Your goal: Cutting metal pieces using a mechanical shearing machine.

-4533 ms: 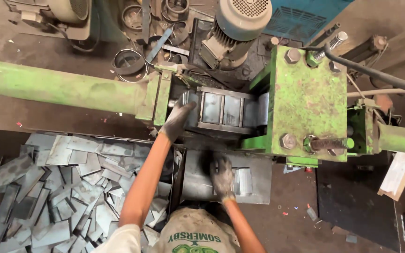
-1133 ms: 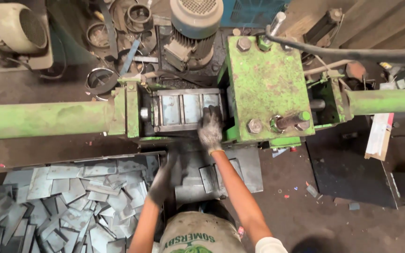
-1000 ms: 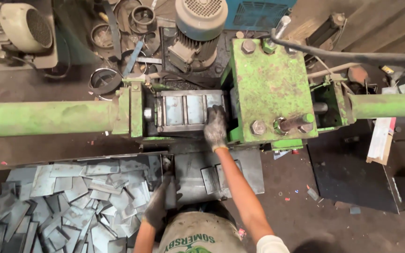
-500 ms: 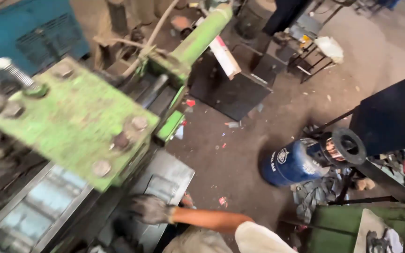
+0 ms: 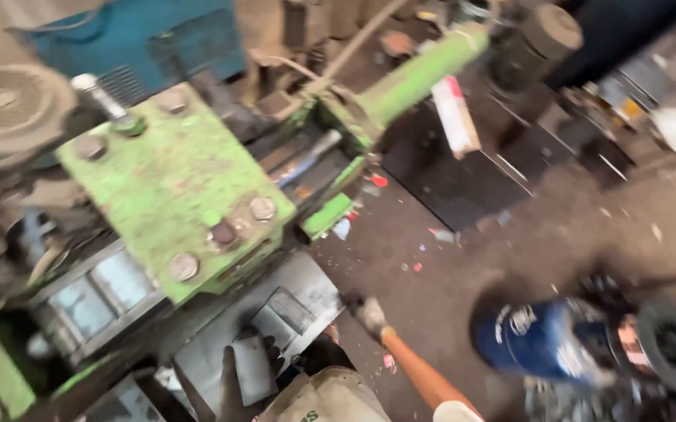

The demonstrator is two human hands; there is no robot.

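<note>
Head view, blurred by motion. Left hand (image 5: 238, 373), gloved, fingers wrapped around one grey metal blank (image 5: 253, 369), just below the green machine plate (image 5: 173, 176), on the steel tray (image 5: 306, 283). Right hand (image 5: 369, 314) gloved, off to the plate's lower right over bare floor; grip cannot be told. Judged progress: blank picked, not yet loaded. Count: one blank held, one more flat piece (image 5: 281, 319) beside it; four bolts on the plate.

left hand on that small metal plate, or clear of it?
Touching. Head view: the gloved left hand holds the plate, fingers wrapped over its edges.
</note>
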